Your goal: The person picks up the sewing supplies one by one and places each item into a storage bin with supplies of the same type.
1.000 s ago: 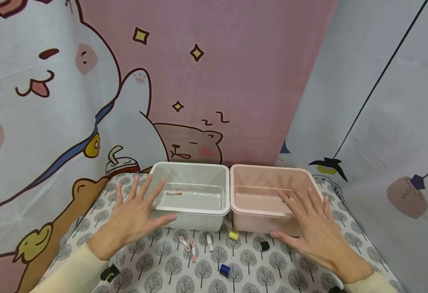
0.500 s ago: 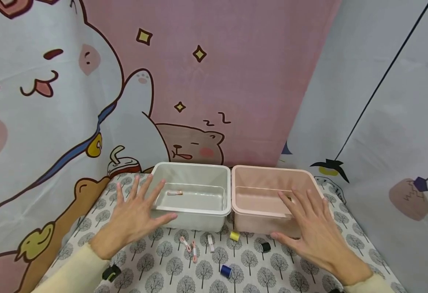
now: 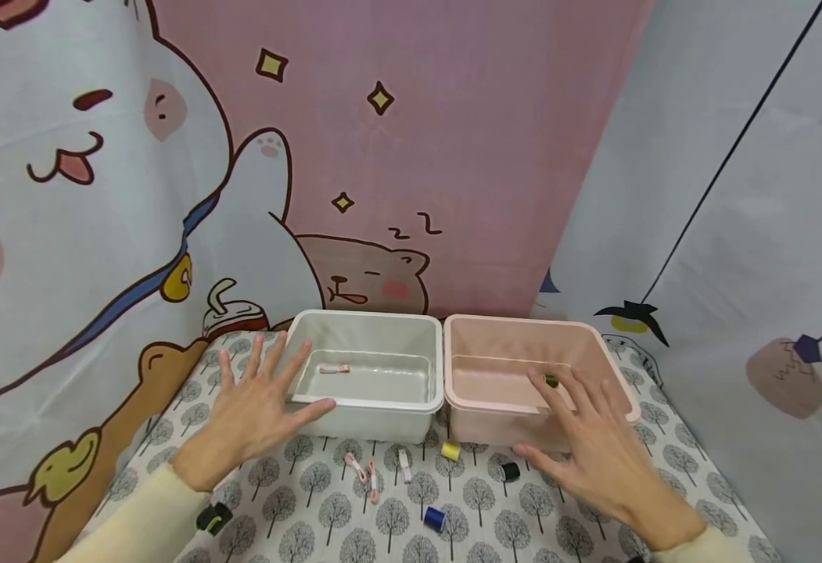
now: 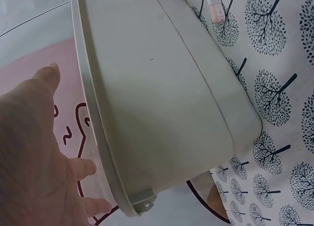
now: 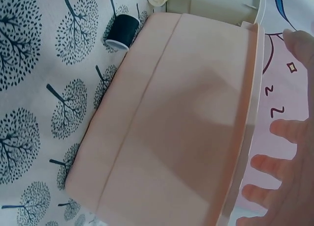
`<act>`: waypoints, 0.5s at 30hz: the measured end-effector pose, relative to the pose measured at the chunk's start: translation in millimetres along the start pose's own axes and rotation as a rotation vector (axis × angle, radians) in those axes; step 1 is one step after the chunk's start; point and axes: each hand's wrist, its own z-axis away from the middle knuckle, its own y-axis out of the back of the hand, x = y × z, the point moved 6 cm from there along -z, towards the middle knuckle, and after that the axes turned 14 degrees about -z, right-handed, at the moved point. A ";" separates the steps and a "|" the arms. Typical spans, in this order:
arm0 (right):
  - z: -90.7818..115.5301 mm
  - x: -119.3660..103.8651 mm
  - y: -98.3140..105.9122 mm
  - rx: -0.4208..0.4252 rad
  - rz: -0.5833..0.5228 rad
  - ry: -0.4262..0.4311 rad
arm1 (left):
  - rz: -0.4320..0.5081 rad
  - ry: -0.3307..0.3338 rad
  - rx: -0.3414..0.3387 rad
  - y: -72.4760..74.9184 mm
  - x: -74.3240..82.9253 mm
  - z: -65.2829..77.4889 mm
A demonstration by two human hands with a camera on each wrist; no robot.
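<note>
My left hand [image 3: 252, 414], fingers spread and holding nothing, hovers at the near-left corner of a pale grey plastic bin [image 3: 361, 422]. Inside that bin lies a small pink-and-white bundle [image 3: 335, 369]. On the other side, my right hand [image 3: 594, 453] is spread over the front right of a pink plastic bin [image 3: 502, 424], also holding nothing. A dark green thread spool [image 3: 550, 381] shows between its thumb-side fingers, inside the pink bin. In the right wrist view, the fingers [image 5: 287, 130] reach past the bin's rim.
In front of the bins lie two pink-and-white bundles [image 3: 373, 481], a white bundle [image 3: 403, 466], a yellow spool [image 3: 450, 451], a black spool [image 3: 509, 471] and a blue spool [image 3: 434, 519]. A tree-print cloth [image 3: 333, 512] covers the table; printed curtains [image 3: 481, 156] hang behind.
Both spread hands have shifted slightly left in the head view. More of the green spool in the pink bin now shows beside the right fingers. Bins and loose items stay in place.
</note>
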 end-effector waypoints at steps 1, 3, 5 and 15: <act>0.3 -0.7 -0.6 0.000 0.000 0.003 | -0.002 0.001 -0.002 -0.5 -0.7 -0.4; 0.7 -1.9 -2.6 -0.002 -0.010 0.008 | -0.007 0.004 -0.001 -1.5 -2.2 -1.7; 0.8 -3.1 -4.3 0.000 -0.031 0.013 | -0.010 0.005 0.004 -2.0 -3.5 -3.2; 7.3 -10.8 -11.2 0.000 -0.058 0.032 | 0.007 0.018 0.003 -6.9 -11.1 -10.8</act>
